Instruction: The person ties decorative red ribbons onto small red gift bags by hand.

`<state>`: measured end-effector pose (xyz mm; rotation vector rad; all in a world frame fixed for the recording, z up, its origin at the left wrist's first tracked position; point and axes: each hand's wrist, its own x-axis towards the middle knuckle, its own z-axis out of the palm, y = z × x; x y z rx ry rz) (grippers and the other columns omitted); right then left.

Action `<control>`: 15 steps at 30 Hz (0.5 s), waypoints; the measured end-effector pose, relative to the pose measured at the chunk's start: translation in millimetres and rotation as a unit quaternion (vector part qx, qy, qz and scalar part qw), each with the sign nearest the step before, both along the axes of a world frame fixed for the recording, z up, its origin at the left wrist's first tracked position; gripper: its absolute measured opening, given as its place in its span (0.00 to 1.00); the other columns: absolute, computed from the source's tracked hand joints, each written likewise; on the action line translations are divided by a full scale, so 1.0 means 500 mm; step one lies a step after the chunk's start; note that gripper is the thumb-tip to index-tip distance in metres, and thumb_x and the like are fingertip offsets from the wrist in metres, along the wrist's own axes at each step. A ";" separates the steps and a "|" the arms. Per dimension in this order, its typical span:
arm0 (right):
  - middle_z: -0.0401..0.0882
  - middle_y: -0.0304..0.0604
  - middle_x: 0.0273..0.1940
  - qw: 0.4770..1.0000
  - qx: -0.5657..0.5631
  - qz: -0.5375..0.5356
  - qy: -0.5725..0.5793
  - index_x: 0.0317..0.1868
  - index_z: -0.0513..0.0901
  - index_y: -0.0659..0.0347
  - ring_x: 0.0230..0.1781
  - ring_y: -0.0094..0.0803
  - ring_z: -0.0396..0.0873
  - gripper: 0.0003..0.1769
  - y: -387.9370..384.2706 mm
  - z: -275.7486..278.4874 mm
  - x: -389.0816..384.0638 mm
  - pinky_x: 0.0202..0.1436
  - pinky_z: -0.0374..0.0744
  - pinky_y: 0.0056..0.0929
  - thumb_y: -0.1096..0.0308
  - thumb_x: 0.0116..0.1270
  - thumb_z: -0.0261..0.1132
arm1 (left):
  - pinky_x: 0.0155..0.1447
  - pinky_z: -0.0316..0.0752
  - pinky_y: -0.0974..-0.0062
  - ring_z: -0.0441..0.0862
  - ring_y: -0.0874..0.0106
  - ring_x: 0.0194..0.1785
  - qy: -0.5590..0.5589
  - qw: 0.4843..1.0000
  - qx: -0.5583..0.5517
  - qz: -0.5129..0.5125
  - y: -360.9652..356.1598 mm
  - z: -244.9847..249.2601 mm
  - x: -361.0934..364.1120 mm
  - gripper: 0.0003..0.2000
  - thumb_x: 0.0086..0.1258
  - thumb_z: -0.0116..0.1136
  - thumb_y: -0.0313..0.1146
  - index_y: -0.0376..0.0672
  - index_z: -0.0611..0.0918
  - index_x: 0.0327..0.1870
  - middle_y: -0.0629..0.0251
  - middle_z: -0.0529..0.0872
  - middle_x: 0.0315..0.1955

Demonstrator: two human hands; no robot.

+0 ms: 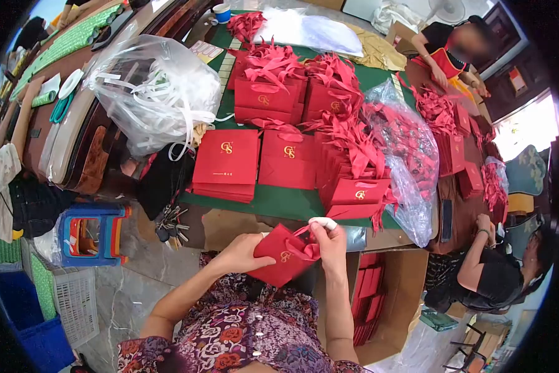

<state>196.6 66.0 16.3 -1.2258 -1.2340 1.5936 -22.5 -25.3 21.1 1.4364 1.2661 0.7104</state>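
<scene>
In front of my lap is a small red paper gift bag with a gold logo, tilted. My left hand is closed on its left side, thumb across the front. My right hand, with a white covering on a finger, pinches the bag's red ribbon near the top edge. Beyond my hands, a stack of flat red bags lies at the table's near edge. Beside it stand a red bag and a packed row of ribboned bags.
The green-topped table also bears a clear plastic sack of white ribbons and a plastic-wrapped bundle. Below right is a cardboard box of red bags. Stacked plastic stools stand left. Co-workers sit at right and far right.
</scene>
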 end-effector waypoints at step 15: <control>0.84 0.35 0.40 0.997 0.020 -0.061 -0.030 0.51 0.86 0.65 0.33 0.17 0.78 0.10 0.004 0.018 -0.001 0.37 0.77 0.18 0.72 0.72 0.66 | 0.56 0.79 0.71 0.84 0.75 0.50 -0.090 0.993 -0.077 0.029 -0.115 -0.001 -0.016 0.21 0.66 0.71 0.33 0.34 0.80 0.57 0.62 0.89 0.45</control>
